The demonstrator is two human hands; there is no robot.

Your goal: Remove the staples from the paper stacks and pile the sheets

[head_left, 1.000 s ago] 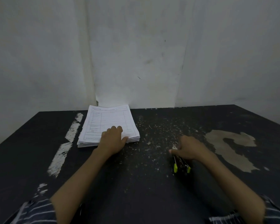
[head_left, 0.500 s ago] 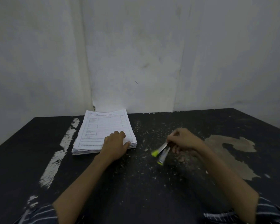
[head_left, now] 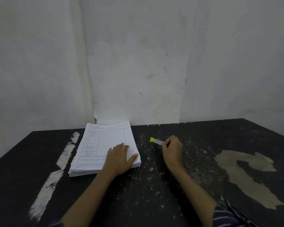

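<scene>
A thick stack of printed white forms [head_left: 103, 145] lies on the black table [head_left: 154, 194], left of centre near the back wall. My left hand [head_left: 120, 157] rests flat on the stack's near right corner, fingers spread and thumb at the right edge. To the right of the stack, my right hand [head_left: 172, 149] grips a metal staple remover with yellow-green tips [head_left: 155, 140]. The tool points left toward the stack, a short gap away from its right edge. Most of the tool is hidden inside my fist.
The table is scratched, with a white paint streak [head_left: 56, 169] on the left and a worn tan patch [head_left: 246, 171] on the right. Pale specks litter the middle. A white wall corner [head_left: 138, 79] stands right behind the table.
My right hand lifted the staple remover from the table's near side and carried it up and back, turning its tips leftward toward the stack. My left hand stayed on the paper.
</scene>
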